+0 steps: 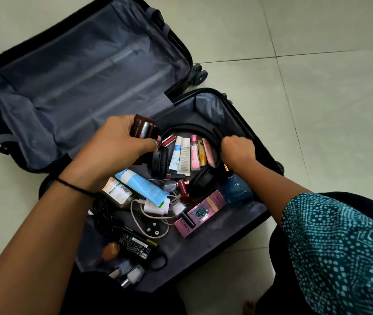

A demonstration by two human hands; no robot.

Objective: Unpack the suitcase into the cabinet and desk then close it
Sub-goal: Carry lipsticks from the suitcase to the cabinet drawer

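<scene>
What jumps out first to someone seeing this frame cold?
The open suitcase lies on the tiled floor, its near half strewn with tubes, bottles and cables. Above the clutter, the left hand grips a brown case while the right hand clutches the black headphones by the band.

The suitcase [90, 64] is black with grey-blue lining. The headphones [160, 164] are black, the tube [144, 187] light blue, the bottle [237, 189] deep blue, the box [201, 212] pink, the case [143, 127] dark red. The sleeve [340, 246] is teal with white dots; the floor [317, 87] is pale grey-green.
</scene>
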